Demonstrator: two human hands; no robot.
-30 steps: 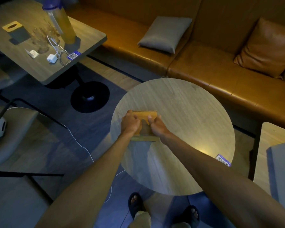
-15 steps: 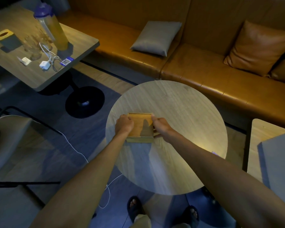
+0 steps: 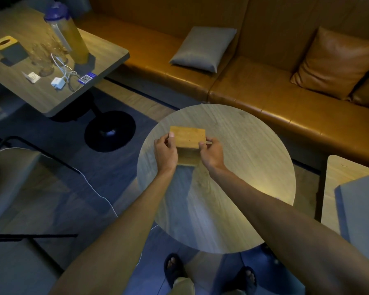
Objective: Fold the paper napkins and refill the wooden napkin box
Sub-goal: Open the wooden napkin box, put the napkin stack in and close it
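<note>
Lounge seating area, dim light. One round table (image 3: 243, 167) of pale wood stands before a tan leather sofa (image 3: 264, 99).

Task item: the wooden napkin box (image 3: 188, 158) sits on the round table, left of centre and toward the person's side. Its flat lid (image 3: 188, 136) lies over the far part of the box and overhangs the far wall. The near part of the box shows as a dark opening, and its contents cannot be made out.

Left hand (image 3: 165, 153): fingers curled at the lid's left edge, thumb tip on its far-left corner, gripping it. Whether the fingers also bear on the box wall cannot be told.

Right hand (image 3: 211, 153): thumb and forefinger pinch the lid's right edge, with the other fingers curled below.

Obstructions: both hands cover the box's side walls, and both forearms cross the near half of the round table.

Surroundings:
- On the sofa lie a grey cushion (image 3: 202, 48) and a brown cushion (image 3: 337, 62), well apart.
- At the far left, a rectangular table (image 3: 19, 90) carries a tall bottle (image 3: 67, 33), glasses (image 3: 43, 58), a tissue box (image 3: 8, 48), a white charger (image 3: 58, 83) and a QR card (image 3: 86, 77).
- A white cord (image 3: 94, 188) runs across the floor to the left.
- Sandalled feet (image 3: 175, 271) show below the table's near rim.
- A side table (image 3: 345, 177) sits at the right edge.
</note>
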